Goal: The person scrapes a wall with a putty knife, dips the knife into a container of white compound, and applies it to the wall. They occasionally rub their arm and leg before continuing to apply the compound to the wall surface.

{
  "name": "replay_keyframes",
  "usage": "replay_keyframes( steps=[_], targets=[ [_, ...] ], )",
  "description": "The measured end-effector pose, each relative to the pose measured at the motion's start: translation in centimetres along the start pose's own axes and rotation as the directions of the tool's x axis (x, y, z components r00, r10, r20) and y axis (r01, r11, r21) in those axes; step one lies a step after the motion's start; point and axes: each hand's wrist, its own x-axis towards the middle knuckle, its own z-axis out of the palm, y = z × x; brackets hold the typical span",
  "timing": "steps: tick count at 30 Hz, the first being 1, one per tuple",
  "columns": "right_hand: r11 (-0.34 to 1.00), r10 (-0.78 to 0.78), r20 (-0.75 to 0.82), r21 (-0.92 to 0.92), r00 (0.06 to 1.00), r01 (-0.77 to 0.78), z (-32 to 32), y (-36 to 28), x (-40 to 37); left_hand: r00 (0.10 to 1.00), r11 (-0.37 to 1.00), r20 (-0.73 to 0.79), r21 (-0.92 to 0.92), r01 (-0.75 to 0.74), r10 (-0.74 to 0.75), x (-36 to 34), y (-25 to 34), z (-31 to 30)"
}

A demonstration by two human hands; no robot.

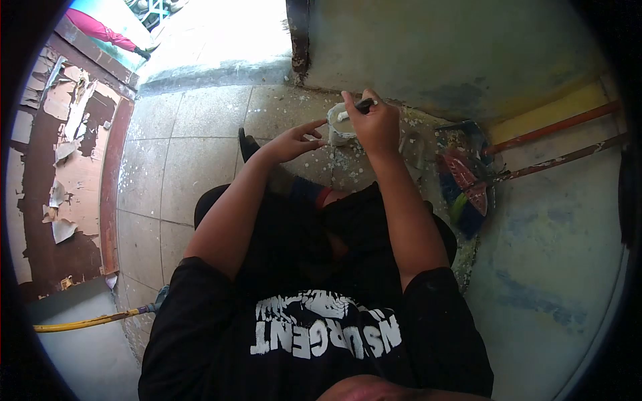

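My right hand point(374, 125) is closed around the dark handle of a paintbrush point(364, 105), above the right side of a small white container point(341, 138). White paint coats the container's rim, and the brush's far end is over its opening. On the container's left side is my left hand point(298, 142), its fingers apart and holding nothing, the fingertips close to the rim. Whether they touch it I cannot tell. The container stands on paint-spattered floor tiles point(200, 157) in front of my crossed legs.
A broom and dustpan point(468, 190) with long handles lean at the right, by the wall point(548, 234). At the left is a door with peeling paint point(83, 167). A yellow pole point(87, 324) is lower left. Another person's pink-clad leg point(100, 30) shows beyond the doorway.
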Motion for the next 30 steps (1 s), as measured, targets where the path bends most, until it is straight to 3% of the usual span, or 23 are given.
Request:
replay_keyframes(
  steps=[7, 10, 14, 16, 19, 25, 30],
  targets=[
    [0.991, 0.083, 0.002, 0.108, 0.997, -0.083, 3.2, 2.7, -1.6, 1.000, 1.000, 0.005, -0.009, -0.003, 0.003, 0.0, 0.0, 0.0],
    [0.999, 0.036, -0.031, 0.008, 0.999, -0.035, 2.7, 1.9, -1.5, 1.000, 1.000, 0.007, -0.014, -0.002, 0.002, 0.2, -0.5, 0.0],
    [1.000, -0.005, -0.056, 0.026, 0.998, 0.006, 2.5, 1.6, -1.5, 1.000, 1.000, 0.017, -0.004, -0.001, 0.001, -0.1, 0.1, 0.0],
    [0.987, 0.070, -0.042, 0.147, 0.997, -0.063, 2.6, 1.8, -1.5, 1.000, 0.999, -0.003, 0.017, 0.028, -0.028, -0.1, 0.4, 0.1],
    [0.990, -0.010, -0.139, 0.137, 0.990, 0.029, 2.4, 1.5, -1.2, 0.999, 0.999, 0.015, -0.006, 0.032, -0.032, -0.2, 0.6, 0.0],
    [0.977, 0.050, -0.138, 0.213, 0.989, -0.020, 0.9, 0.3, -0.6, 0.998, 0.999, 0.045, 0.004, 0.050, -0.050, -0.4, 1.1, 0.0],
    [0.992, -0.028, -0.210, 0.111, 0.977, 0.053, -1.1, -1.0, 0.4, 0.998, 0.999, 0.045, -0.011, 0.047, -0.046, -0.2, 0.6, -0.2]
  ],
)
